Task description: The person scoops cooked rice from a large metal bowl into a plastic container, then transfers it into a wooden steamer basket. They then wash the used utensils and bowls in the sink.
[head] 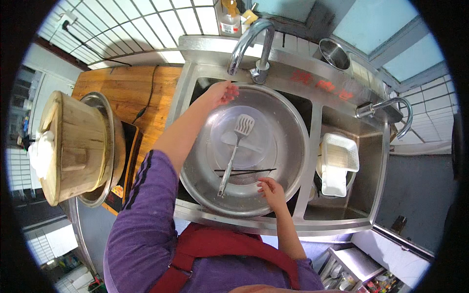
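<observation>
A wide stainless steel basin (293, 146) sits over the left sink compartment. Inside it lies a translucent round bowl or lid (256, 117), with a slotted metal spatula (237, 141) resting across it. A pale spoon-like shape (253, 147) shows beside the spatula's shaft. A pair of dark chopsticks (256, 170) crosses behind the spatula's handle. My left hand (224, 94) is over the basin's far rim, just below the faucet spout (234, 66), holding nothing. Above the near right part of the basin is my right hand (272, 192), empty, its fingers loosely bent and apart.
The right sink compartment (361, 183) holds a white plastic basket (340, 146) and a white container (334, 183). A second faucet (388, 104) stands there. On the wooden counter (128, 84) at left is a wooden steamer barrel (78, 150). Behind the sink are a bottle (230, 22) and a metal pot (334, 55).
</observation>
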Tool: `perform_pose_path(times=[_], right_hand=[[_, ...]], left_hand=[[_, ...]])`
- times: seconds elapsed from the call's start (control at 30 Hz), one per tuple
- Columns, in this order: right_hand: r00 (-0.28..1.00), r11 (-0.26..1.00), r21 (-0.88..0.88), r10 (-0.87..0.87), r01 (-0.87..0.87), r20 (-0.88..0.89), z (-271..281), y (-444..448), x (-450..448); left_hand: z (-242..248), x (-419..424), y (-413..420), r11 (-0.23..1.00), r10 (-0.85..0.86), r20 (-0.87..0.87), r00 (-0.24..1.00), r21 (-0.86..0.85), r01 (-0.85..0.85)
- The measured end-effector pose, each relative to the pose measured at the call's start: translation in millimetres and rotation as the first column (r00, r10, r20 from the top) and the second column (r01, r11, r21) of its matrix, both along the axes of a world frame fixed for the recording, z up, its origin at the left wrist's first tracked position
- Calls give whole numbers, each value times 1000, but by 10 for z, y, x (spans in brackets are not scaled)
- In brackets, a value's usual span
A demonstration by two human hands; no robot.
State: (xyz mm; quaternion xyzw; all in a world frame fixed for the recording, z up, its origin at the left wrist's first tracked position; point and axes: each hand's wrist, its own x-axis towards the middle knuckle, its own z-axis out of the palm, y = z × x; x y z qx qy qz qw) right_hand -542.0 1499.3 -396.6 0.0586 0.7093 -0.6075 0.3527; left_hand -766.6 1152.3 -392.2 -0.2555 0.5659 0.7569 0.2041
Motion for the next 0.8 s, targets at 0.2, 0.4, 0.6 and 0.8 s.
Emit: perform_pose_path(times=[0.2,0.4,0.6,0.8], right_hand=[[959,959,5,-282,282,33,-31,95,440],[901,903,-3,-429,430,64,-55,-9,638],[892,896,24,-445,444,78,-100,46,642],[899,901,27,-434,433,53,-60,1,542]], left_hand=[[-468,-723,314,974,7,66,998,226,-22],[-554,-891,206,871,-90,38,995,488,60],[-549,-896,107,779,-147,55,988,621,81],[-529,-912,107,919,-269,-141,953,260,298]])
